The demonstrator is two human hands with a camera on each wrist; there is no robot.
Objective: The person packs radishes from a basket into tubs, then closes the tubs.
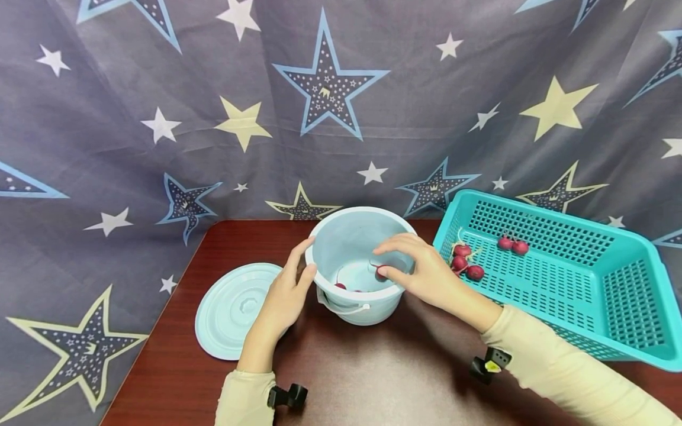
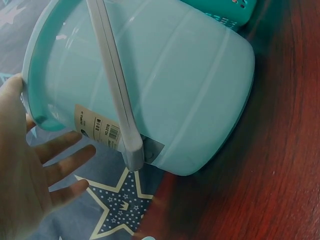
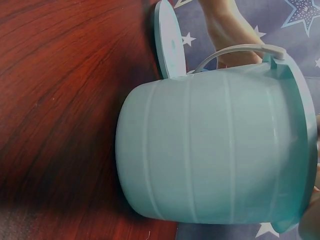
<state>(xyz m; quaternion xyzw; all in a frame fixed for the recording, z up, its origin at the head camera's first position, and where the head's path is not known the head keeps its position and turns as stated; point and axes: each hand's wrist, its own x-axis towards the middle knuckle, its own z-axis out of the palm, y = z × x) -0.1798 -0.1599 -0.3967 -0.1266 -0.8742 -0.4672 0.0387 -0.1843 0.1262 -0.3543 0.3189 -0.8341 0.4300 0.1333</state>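
Observation:
A light blue bucket (image 1: 362, 310) stands upright on the table, with a few red radishes (image 1: 340, 286) partly visible inside. My left hand (image 1: 285, 296) touches the left side of its rim; in the left wrist view, the other fingers (image 2: 65, 145) are spread apart beside the bucket. Over the bucket's right rim reaches my right hand (image 1: 426, 272), thumb and fingers apart inside the opening. Just behind the right thumb tip shows another radish (image 1: 380, 273), partly hidden, apparently loose in the bucket. The right wrist view shows only a bit of that hand at its edge.
A round light blue lid (image 1: 229, 313) lies left of the bucket. On the right sits a turquoise perforated basket (image 1: 634, 278) with several radishes (image 1: 475, 272) toward its left end. A star-patterned cloth (image 1: 330, 165) hangs behind the dark red wooden table (image 1: 160, 367).

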